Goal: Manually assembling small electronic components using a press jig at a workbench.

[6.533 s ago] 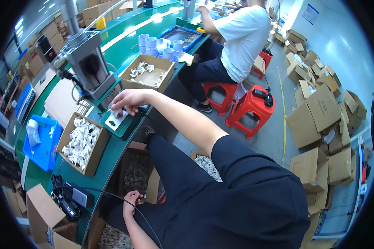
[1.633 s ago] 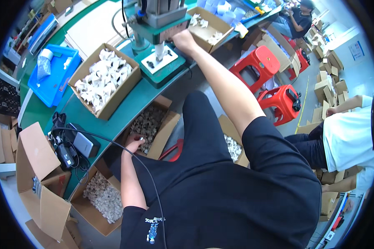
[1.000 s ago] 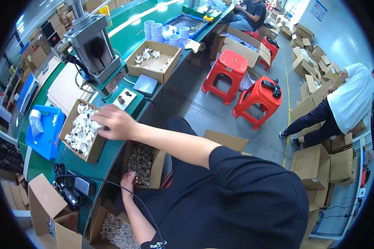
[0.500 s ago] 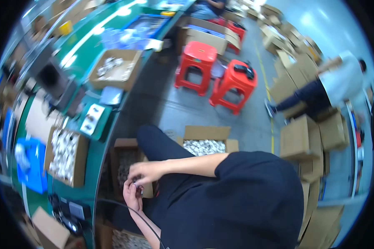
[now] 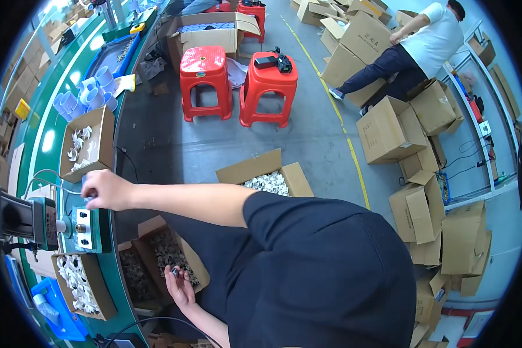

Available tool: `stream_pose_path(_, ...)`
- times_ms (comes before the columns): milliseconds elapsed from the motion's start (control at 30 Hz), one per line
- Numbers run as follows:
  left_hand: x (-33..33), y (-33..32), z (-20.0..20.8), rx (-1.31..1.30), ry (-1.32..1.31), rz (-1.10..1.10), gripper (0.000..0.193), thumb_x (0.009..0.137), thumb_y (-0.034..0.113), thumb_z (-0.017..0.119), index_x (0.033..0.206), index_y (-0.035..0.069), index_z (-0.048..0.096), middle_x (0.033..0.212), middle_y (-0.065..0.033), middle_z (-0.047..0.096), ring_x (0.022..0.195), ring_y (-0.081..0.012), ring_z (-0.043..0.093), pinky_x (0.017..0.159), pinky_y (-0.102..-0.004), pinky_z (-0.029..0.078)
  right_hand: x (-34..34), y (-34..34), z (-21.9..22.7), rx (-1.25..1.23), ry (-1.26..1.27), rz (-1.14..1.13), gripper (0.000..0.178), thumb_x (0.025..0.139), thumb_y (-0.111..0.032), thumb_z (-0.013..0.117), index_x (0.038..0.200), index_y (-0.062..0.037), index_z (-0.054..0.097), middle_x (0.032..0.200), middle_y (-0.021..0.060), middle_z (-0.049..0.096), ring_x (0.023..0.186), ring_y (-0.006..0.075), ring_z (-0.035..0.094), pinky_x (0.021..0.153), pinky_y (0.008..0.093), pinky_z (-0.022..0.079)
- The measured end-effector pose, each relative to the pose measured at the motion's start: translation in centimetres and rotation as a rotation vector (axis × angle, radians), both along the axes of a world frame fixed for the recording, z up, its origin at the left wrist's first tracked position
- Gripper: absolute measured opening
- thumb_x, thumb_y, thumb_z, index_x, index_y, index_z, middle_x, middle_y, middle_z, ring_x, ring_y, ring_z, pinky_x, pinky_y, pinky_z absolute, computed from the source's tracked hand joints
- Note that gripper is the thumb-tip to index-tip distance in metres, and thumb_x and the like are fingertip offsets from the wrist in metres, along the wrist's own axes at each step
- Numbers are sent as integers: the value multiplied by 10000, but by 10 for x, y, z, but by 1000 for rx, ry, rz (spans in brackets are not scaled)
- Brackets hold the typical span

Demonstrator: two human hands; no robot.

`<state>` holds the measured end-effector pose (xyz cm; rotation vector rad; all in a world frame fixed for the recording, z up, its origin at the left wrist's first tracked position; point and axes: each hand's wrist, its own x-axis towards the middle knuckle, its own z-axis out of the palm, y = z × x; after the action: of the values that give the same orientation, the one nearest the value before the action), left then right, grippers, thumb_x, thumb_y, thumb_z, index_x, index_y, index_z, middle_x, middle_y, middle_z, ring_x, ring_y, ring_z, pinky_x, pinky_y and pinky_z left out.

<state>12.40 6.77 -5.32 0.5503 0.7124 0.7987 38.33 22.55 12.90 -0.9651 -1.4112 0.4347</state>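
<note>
My right hand [image 5: 109,190] reaches out over the green bench, fingers bent down beside the fixture. What its fingertips grip is mostly hidden; only a bluish-grey bit shows by them. Just below them is a pale plate [image 5: 83,228] with dark holes, on a green base, beside the round ram of a dark press [image 5: 26,221]. My left hand [image 5: 181,285] is palm up over my lap, fingers curled, a small metal part [image 5: 175,271] at its fingertips. Close to it stands a cardboard box [image 5: 196,262] of small metallic pieces.
On the bench are a carton [image 5: 103,133] with a few white finned parts, a fuller carton [image 5: 95,290], blue cups [image 5: 95,93] and a blue tray [image 5: 61,325]. Red stools [image 5: 206,64], an open carton [image 5: 246,168] and stacked boxes stand on the floor. Another person [image 5: 429,35] is at right.
My hands were together over my lap. The right has moved away to the bench fixture; the left stays near my lap, turned palm up. My view has shifted.
</note>
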Motion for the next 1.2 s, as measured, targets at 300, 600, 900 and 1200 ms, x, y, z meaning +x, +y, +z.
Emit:
stream_pose_path(300, 3, 7, -5, -93, 204, -34, 255, 942, 167, 608, 1174, 86, 539, 980, -69, 653, 806, -116, 610, 742, -250, 517, -57, 51, -15, -187, -375, 52, 256, 695, -170, 795, 885, -11, 729, 891, 146, 600, 884, 292, 614, 806, 378, 506)
stream_pose_path(600, -19, 12, -19, -66, 227, -47, 292, 946, 236, 611, 1193, 92, 549, 1007, -50, 654, 829, -111, 598, 770, -262, 499, -75, 62, -9, -254, -298, 201, 250, 666, -169, 818, 847, -22, 728, 915, 146, 597, 898, 310, 617, 793, 388, 509)
stream_pose_path(900, 4, 22, -17, 2, 335, -163, 340, 929, 211, 613, 1214, 43, 533, 978, -66, 638, 804, -103, 587, 705, -237, 481, -80, 86, -3, -386, -547, 86, 270, 596, -250, 794, 782, -67, 727, 764, 140, 681, 747, 306, 665, 699, 426, 534)
stream_pose_path(1200, -10, 2, 5, -88, -82, 54, 404, 890, 214, 677, 1219, 61, 499, 993, -84, 650, 837, -126, 628, 749, -262, 515, -67, -3, -19, 178, -366, -147, 403, 780, -219, 752, 1129, -48, 643, 1069, 130, 573, 1096, 282, 522, 936, 376, 435)
